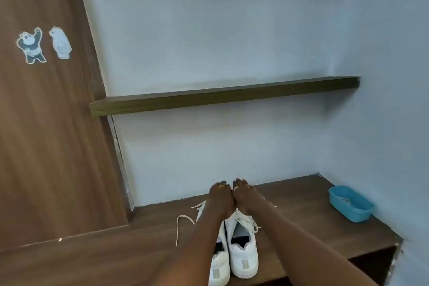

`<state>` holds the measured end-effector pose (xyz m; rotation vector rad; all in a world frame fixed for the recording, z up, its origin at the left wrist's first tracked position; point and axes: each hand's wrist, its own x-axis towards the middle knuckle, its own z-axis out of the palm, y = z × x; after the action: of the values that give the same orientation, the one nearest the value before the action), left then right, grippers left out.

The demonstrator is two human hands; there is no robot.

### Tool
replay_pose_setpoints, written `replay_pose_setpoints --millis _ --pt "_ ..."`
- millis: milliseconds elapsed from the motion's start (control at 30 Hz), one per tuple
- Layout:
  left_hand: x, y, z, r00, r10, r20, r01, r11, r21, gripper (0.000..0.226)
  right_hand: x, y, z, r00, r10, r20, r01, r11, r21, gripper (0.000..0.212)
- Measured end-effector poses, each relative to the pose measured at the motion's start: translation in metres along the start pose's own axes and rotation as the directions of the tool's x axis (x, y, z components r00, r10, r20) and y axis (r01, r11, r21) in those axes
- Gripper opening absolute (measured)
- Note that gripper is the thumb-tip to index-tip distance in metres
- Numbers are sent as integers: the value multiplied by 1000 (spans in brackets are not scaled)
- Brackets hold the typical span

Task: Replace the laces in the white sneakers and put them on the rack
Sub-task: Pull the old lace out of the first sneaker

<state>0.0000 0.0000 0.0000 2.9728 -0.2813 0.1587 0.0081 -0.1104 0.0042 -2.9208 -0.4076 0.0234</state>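
Your left hand (pixel 219 201) and right hand (pixel 245 196) lay side by side, touching along their inner edges, backs up and fingers pointing toward the far wall, draped over the front halves of the white sneakers (pixel 242 260). Whether the fingers were curled round the toes or only resting flat on them I cannot tell, since the hands hid that part. Held like that, one hand per shoe, you seemed to be keeping the pair square and together, probably to steady or slide them as one. The sneakers stood on the wooden table (pixel 301 211), near its front edge, heels toward you, sides touching. They looked clean, with dark insides and pale heel tabs. The lacing looked unfinished: a loose lace (pixel 180 220) looped out over the table to the left, and slack strands sat across the right shoe's tongue. Well apart to the right sat a blue tub (pixel 350 203). Above, a narrow wooden shelf (pixel 222 96) ran along the wall, and at far left a brown door (pixel 46 123) carried bear stickers (pixel 32 45).
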Motion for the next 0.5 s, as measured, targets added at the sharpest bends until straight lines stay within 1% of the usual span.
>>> replay_pose_setpoints --millis 33,67,133,200,233,300,367,433,500 --pt "1 2 4 1000 -12 23 12 1000 -5 47 1 1 4 999 31 30 -31 999 25 55" --pt "1 4 7 999 -7 32 8 1000 -29 43 2 4 8 999 44 32 -47 994 95 52" --pt "-2 7 15 997 -10 74 13 999 -38 38 7 12 22 993 99 59 -109 975 195 40" --pt "-3 9 23 994 22 103 -19 999 -35 35 10 17 30 987 138 82 -154 961 231 30" --pt "-1 6 29 993 34 116 -26 997 -70 34 11 18 34 983 163 90 -180 955 236 28" --pt "7 -1 45 989 16 146 8 987 -161 34 13 20 39 969 219 115 -241 939 245 28" --pt "12 -4 59 987 -14 157 53 968 -246 30 19 24 51 965 237 108 -258 931 257 29" --pt "13 -5 69 988 -12 157 55 959 -276 27 21 26 58 952 288 107 -307 910 279 30" --pt "17 -8 80 990 -20 140 60 957 -283 26 28 31 67 918 366 152 -397 856 331 32"
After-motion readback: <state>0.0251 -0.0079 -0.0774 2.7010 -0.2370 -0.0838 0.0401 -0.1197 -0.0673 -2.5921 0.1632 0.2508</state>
